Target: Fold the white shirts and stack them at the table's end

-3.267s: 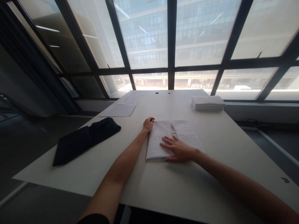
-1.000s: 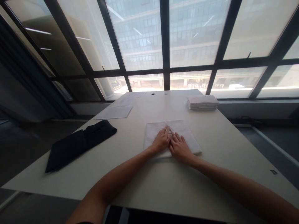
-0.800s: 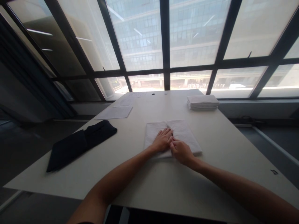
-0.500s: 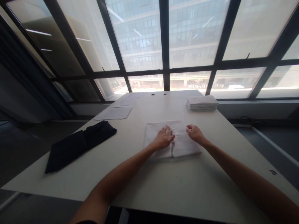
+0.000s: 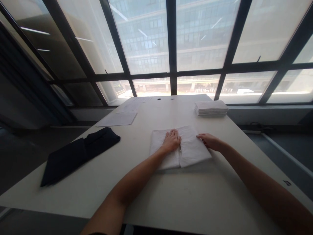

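A folded white cloth lies in front of me, its two sides meeting at a seam down the middle. My left hand rests flat on it near that seam, fingers stretched out and pressing down. At the cloth's right edge, my right hand has its fingertips on top and appears to pinch the fabric; the thumb is mostly hidden.
A white table carries everything. Dark folded fabric lies at the left, with paper sheets beyond it. A stack of folded white cloths sits at the far right. Windows rise behind.
My right hand has moved slightly right and down to the cloth's right edge, its fingers now reaching onto it. My left hand has flattened and straightened on the cloth.
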Tool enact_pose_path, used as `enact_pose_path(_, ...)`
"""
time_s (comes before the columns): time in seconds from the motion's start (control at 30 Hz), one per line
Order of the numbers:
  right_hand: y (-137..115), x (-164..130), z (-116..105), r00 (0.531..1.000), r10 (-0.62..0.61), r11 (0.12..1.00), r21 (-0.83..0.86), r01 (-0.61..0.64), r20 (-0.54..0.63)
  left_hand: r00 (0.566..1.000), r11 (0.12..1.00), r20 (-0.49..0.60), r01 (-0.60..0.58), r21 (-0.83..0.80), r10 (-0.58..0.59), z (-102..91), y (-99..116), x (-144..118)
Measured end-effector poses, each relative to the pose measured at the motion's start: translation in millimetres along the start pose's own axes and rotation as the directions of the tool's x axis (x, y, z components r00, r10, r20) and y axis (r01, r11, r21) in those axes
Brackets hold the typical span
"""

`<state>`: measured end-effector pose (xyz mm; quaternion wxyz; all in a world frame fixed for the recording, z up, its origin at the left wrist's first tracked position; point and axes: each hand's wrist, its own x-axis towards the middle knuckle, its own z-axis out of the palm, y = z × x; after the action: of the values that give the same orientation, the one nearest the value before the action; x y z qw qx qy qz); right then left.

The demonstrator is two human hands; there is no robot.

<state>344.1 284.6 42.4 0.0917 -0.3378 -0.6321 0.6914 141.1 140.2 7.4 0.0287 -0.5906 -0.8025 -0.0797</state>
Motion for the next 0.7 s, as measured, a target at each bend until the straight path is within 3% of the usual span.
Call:
enact_pose_path(0.1,-3.1,-8.3,6.2,0.984,-0.029,0.992,0.126,0.007,0.173,1.0,1.0,-0.007,0.0,0.0,0.0,-5.7,2.9,-5.4)
enact_pose_path(0.27,-12.1,-19.1,19.3,0.985,-0.057,0.98,0.197,0.024,0.161,0.993,0.998,0.121,-0.003,-0.062,0.011,-11.6,14.7,-37.2)
enact_pose_path(0.37,-17.5,-20.8,26.8,0.981,-0.1,0.976,0.21,0.063,0.169,0.996,0.996,0.085,-0.017,-0.092,0.025,-10.2,19.0,-56.5)
enact_pose_path(0.57,-37.3,-20.3,56.8,0.987,-0.156,0.98,0.132,0.149,0.044,0.993,0.964,0.118,0.046,-0.263,-0.015,-12.0,10.1,-63.0)
enact_pose_path(0.7,-52.7,-18.5,86.3,0.974,-0.218,0.972,0.08,0.223,-0.061,0.999,0.966,0.025,-0.019,-0.257,0.027,-13.6,-0.1,-60.3)
